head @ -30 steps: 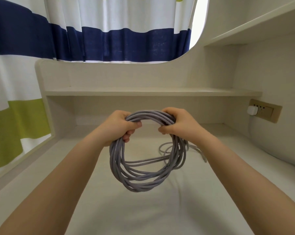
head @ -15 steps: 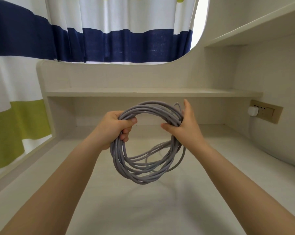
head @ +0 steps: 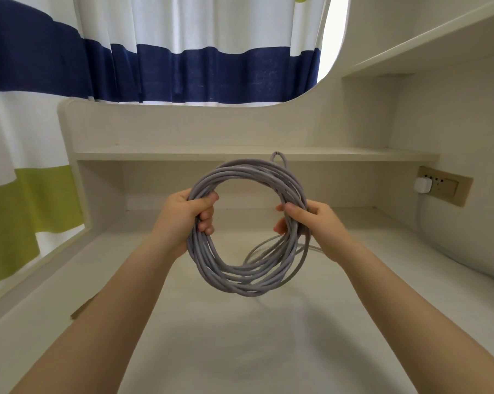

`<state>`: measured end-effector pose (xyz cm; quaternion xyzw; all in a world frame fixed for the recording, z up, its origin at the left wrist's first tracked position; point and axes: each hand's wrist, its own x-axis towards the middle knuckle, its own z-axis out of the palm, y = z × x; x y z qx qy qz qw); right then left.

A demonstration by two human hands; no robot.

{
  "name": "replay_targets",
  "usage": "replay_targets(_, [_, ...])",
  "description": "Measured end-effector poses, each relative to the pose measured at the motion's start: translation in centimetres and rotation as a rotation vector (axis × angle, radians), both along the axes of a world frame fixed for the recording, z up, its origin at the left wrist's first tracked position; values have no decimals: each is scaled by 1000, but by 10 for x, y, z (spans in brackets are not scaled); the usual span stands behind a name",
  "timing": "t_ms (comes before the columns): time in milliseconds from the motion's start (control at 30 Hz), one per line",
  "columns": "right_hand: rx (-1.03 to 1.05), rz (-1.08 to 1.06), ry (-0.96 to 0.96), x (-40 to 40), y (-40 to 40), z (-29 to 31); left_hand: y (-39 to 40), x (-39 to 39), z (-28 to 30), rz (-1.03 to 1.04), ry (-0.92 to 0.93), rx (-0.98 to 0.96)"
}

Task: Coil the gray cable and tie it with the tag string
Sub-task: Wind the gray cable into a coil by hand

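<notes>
I hold the coiled gray cable upright above the white desk. My left hand is clenched around its left side, and my right hand pinches the right side's strands.

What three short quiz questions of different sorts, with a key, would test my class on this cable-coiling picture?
1. True or false: the cable lies flat on the desk.
2. Which hand grips the coil's left side? A) left hand B) right hand C) neither
3. Fill in: a white plug sits in the ____ on the right wall.

Key: 1. False, both hands hold it up above the desk. 2. A. 3. socket.
</notes>
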<state>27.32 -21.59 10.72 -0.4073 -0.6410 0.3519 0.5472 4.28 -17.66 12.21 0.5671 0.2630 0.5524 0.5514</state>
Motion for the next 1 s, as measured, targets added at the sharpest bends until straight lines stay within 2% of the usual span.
replay_targets(200, [-37, 28, -14, 7, -1, -1, 3, 10, -12, 50, -145, -113])
replay_targets(367, [-111, 84, -21, 11, 2, -5, 1, 20, -13, 101, -179, -126])
replay_targets(633, [-187, 41, 96, 5, 4, -7, 3, 27, -19, 150, -215, -118])
replay_targets(733, [-208, 41, 189, 5, 4, -4, 8, 25, -22, 164, -148, -95])
replay_targets(833, [-236, 16, 230, 4, 3, 0, 13, 23, -29, 168, 4, -82])
replay_targets(1000, [-339, -83, 330, 2, 3, -8, 19, 25, -46, 141, 223, -168])
